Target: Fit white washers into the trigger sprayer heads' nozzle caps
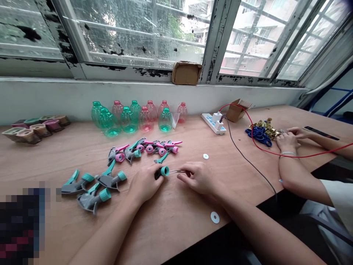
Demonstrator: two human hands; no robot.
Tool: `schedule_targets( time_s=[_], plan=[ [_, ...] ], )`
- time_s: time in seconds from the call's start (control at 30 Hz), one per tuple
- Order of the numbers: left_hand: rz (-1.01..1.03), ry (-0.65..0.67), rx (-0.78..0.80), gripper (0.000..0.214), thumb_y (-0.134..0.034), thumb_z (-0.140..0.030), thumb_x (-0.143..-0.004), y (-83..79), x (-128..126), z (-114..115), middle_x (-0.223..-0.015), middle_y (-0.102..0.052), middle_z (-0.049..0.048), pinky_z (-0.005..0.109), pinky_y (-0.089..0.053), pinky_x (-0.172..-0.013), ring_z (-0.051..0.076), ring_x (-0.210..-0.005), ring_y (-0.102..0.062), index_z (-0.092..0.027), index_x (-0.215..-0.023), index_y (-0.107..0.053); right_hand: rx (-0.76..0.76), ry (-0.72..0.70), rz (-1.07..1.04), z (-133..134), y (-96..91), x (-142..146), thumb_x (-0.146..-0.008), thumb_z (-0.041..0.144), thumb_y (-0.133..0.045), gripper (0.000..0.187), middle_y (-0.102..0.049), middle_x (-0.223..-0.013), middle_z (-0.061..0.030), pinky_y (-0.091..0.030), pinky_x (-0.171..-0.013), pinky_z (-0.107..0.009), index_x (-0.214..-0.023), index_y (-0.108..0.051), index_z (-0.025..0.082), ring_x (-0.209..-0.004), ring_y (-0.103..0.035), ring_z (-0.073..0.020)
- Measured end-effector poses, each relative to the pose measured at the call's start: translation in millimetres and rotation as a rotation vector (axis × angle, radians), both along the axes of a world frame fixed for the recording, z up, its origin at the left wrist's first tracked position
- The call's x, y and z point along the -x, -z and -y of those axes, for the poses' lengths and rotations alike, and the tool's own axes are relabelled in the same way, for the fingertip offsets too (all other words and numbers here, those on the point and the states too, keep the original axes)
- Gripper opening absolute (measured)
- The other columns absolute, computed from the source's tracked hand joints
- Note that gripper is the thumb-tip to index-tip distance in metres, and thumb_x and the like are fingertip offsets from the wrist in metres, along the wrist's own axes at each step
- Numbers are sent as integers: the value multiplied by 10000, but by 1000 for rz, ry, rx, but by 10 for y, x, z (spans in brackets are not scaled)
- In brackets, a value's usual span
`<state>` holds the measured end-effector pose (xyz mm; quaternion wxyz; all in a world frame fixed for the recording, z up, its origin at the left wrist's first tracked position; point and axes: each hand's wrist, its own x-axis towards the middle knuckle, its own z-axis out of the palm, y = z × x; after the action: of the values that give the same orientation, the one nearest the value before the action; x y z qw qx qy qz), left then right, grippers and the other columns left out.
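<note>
My left hand (pixel 146 181) is closed around a grey and teal spray trigger head (pixel 164 171), its teal collar facing right. In my right hand (pixel 197 177) is a thin metal tool (pixel 177 171), probably tweezers, pinched between the fingers. The tool's tip points at the collar's opening; whether it touches inside I cannot tell. Left of my left hand lie several grey spray heads with teal collars (pixel 104 194). Behind it is a row of spray heads, mostly with pink collars (pixel 149 149). One white washer (pixel 205 156) lies beyond my right hand, another (pixel 215 217) nearer the table edge.
Green and pink clear bottles (pixel 129 121) stand along the wall. Small containers (pixel 35 129) sit far left. A power strip (pixel 214 123) with red and black cables lies beside a cardboard box (pixel 237 110). At right, another person's hands (pixel 288 141) touch brass parts near blue rings (pixel 259 136).
</note>
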<state>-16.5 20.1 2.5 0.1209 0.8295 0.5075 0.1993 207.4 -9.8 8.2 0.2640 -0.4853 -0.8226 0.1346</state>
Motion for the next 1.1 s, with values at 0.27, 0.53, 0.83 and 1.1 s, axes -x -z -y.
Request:
schedule_targets(
  time_s=[0.27,0.53,0.83,1.1],
  plan=[
    [0,-8,17,247,-534,-279,-805,-4,-15,-7,-942,-708,14,266,-395,-626,208,-820,-626,-258,-1015,-664,492,-371,252,453,-280,-609,-710,279,-741,192,-663,-793,8,-358,-592,-208,-887,-719,206,-681,-561,-121],
    [-10,-3,16,239,-524,-266,-801,-7,-11,-18,-894,-709,18,259,-377,-603,200,-792,-624,-241,-987,-672,490,-301,256,561,-164,-623,-718,152,-686,39,-608,-798,5,-342,-582,-208,-720,-654,173,-673,-521,-112],
    [16,-12,18,249,-551,-283,-800,-15,-11,3,-944,-712,27,256,-388,-607,203,-813,-630,-252,-1015,-674,430,-51,209,667,-93,-675,-801,220,-633,54,-649,-836,-4,-380,-666,-245,-852,-638,204,-761,-565,-151],
    [21,-4,7,231,-543,-226,-783,-4,12,13,-950,-710,24,261,-387,-624,208,-831,-631,-250,-975,-667,419,100,200,428,11,-764,-819,269,-594,95,-638,-819,-31,-382,-633,-262,-803,-614,178,-735,-552,-166]
  ],
)
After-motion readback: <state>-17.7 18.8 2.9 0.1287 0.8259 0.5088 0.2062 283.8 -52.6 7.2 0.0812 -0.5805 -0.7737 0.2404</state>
